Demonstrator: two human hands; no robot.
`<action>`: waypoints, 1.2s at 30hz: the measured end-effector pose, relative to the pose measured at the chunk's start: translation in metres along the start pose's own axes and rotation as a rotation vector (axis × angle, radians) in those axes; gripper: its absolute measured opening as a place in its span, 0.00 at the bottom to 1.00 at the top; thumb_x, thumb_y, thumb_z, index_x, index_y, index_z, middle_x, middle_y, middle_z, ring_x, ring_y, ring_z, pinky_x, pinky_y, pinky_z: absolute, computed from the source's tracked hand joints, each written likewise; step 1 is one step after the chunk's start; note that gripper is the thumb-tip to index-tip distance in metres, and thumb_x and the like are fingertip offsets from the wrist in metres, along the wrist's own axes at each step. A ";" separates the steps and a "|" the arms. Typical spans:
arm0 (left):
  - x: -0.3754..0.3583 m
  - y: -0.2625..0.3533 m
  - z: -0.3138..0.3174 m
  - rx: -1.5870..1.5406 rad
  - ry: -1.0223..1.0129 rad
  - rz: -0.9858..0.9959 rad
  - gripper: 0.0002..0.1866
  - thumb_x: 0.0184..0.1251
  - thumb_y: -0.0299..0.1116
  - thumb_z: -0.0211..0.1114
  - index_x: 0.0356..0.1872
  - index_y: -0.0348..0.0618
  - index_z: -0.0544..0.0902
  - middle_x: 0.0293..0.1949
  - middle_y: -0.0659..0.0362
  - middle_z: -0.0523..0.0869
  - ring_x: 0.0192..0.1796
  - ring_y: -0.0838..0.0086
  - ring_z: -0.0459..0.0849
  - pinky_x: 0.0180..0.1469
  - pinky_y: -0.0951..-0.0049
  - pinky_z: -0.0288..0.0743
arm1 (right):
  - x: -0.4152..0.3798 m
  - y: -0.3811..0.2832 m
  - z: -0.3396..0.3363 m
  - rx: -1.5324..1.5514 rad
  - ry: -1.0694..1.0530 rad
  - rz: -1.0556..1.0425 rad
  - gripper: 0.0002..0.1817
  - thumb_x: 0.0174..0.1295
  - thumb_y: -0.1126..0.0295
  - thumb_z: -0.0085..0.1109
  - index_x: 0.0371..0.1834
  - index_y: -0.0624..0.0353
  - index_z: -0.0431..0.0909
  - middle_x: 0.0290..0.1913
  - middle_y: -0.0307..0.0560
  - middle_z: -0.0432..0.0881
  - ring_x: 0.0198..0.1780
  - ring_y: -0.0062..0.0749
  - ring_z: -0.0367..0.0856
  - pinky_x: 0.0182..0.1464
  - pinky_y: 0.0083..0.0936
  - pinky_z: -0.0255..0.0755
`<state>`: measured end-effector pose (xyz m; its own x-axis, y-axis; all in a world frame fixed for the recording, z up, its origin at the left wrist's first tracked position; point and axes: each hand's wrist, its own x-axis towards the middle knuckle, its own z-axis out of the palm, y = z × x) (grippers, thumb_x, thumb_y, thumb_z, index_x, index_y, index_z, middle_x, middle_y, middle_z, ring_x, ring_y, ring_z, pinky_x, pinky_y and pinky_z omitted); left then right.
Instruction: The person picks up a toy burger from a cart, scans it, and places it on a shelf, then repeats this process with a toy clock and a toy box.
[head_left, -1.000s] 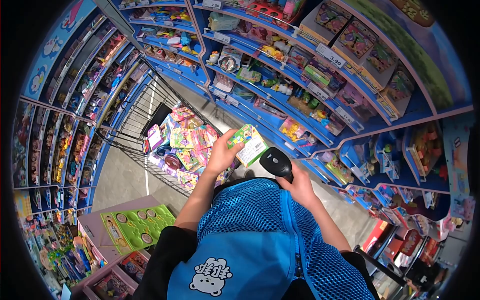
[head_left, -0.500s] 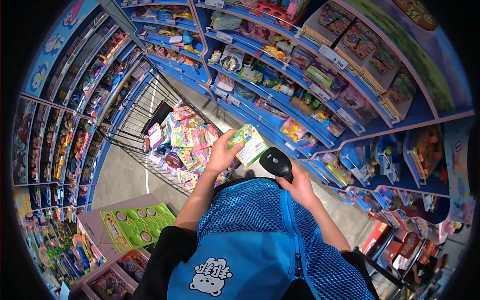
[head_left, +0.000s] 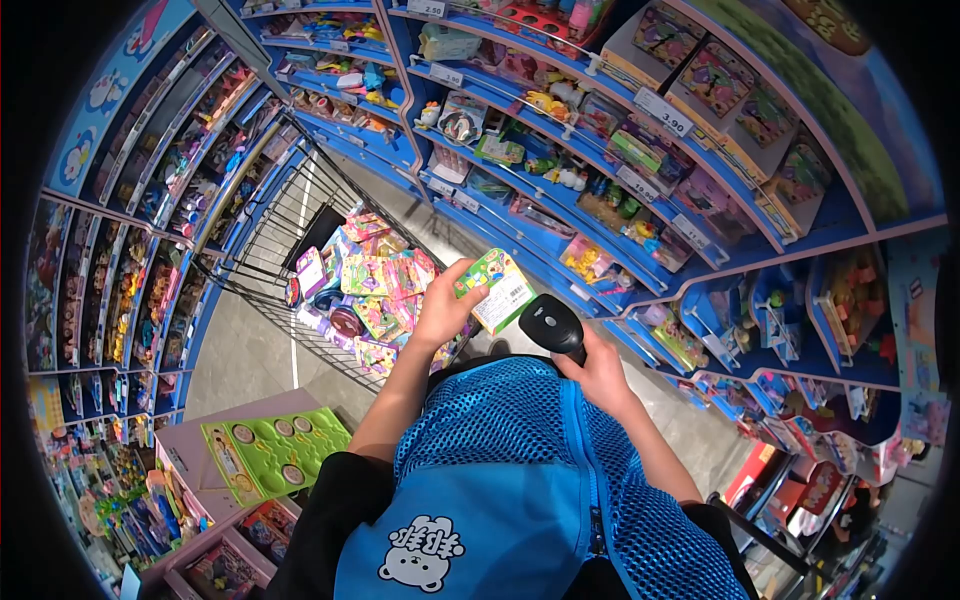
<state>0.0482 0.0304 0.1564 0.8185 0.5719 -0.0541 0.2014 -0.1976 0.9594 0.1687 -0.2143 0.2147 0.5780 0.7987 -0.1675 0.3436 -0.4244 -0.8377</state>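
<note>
My left hand (head_left: 448,305) is closed on the left edge of a small, flat green-and-yellow toy box (head_left: 508,293), its thumb lying across the front. A white label with a barcode faces up on the box. My right hand (head_left: 597,368) wraps the handle of a black barcode scanner (head_left: 551,326). The scanner's head points at the box, right beside its lower right edge. Below and left of my left hand stands a black wire shopping cart (head_left: 262,262), heaped with colourful packaged toys (head_left: 375,285).
Blue shelves (head_left: 560,130) of packaged toys and price tags rise ahead and to the right. More toy shelves (head_left: 150,230) curve along the left. A green tray with round pieces (head_left: 270,450) lies on a display stand (head_left: 185,445) at lower left. Grey floor (head_left: 235,350) shows around the cart.
</note>
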 end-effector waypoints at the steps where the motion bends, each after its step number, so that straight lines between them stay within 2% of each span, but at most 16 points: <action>1: 0.000 0.001 0.000 0.001 0.000 0.002 0.20 0.64 0.28 0.68 0.57 0.37 0.79 0.44 0.50 0.88 0.48 0.70 0.86 0.53 0.69 0.76 | 0.000 0.000 0.000 -0.002 -0.001 0.000 0.19 0.59 0.68 0.66 0.52 0.60 0.75 0.42 0.59 0.85 0.46 0.55 0.85 0.49 0.40 0.77; 19: -0.003 0.006 0.001 -0.011 -0.007 0.016 0.19 0.64 0.27 0.68 0.56 0.37 0.80 0.42 0.51 0.88 0.46 0.71 0.86 0.51 0.70 0.77 | -0.005 -0.001 0.001 0.003 0.014 0.001 0.19 0.59 0.68 0.66 0.53 0.60 0.75 0.42 0.60 0.85 0.46 0.55 0.85 0.48 0.41 0.77; 22: -0.004 0.010 0.000 -0.023 -0.033 -0.022 0.18 0.65 0.26 0.68 0.55 0.35 0.79 0.44 0.57 0.87 0.48 0.77 0.82 0.54 0.73 0.75 | -0.006 -0.001 0.001 0.005 0.017 -0.001 0.19 0.59 0.68 0.66 0.52 0.60 0.75 0.42 0.60 0.85 0.46 0.56 0.85 0.48 0.41 0.77; 28: -0.005 0.014 -0.001 -0.012 -0.032 -0.009 0.19 0.65 0.26 0.68 0.56 0.35 0.79 0.44 0.56 0.87 0.48 0.77 0.83 0.54 0.73 0.75 | -0.006 -0.001 0.001 0.003 0.012 -0.006 0.19 0.59 0.68 0.65 0.52 0.60 0.76 0.43 0.60 0.85 0.47 0.55 0.85 0.49 0.41 0.77; 31: -0.006 0.021 -0.003 -0.057 -0.117 -0.034 0.20 0.63 0.24 0.68 0.57 0.35 0.78 0.45 0.57 0.86 0.49 0.76 0.83 0.54 0.73 0.76 | -0.006 -0.001 0.002 0.027 0.050 -0.031 0.20 0.59 0.68 0.66 0.53 0.60 0.75 0.42 0.60 0.85 0.46 0.56 0.85 0.48 0.40 0.77; 34: -0.006 -0.003 0.001 -0.083 -0.180 0.000 0.22 0.63 0.21 0.67 0.58 0.34 0.77 0.48 0.58 0.85 0.51 0.75 0.82 0.55 0.73 0.76 | -0.007 0.001 0.003 0.030 0.127 -0.028 0.20 0.60 0.68 0.66 0.54 0.61 0.75 0.39 0.57 0.86 0.42 0.52 0.86 0.46 0.37 0.78; 36: -0.005 -0.001 0.000 -0.164 -0.232 -0.063 0.20 0.62 0.19 0.66 0.56 0.34 0.78 0.50 0.59 0.84 0.52 0.75 0.81 0.56 0.73 0.76 | -0.006 0.004 0.003 0.143 0.223 0.097 0.21 0.61 0.67 0.66 0.56 0.61 0.74 0.37 0.53 0.86 0.36 0.42 0.86 0.43 0.34 0.78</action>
<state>0.0436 0.0274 0.1554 0.9121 0.3780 -0.1588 0.1815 -0.0248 0.9831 0.1647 -0.2197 0.2110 0.7569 0.6371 -0.1456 0.1800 -0.4173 -0.8907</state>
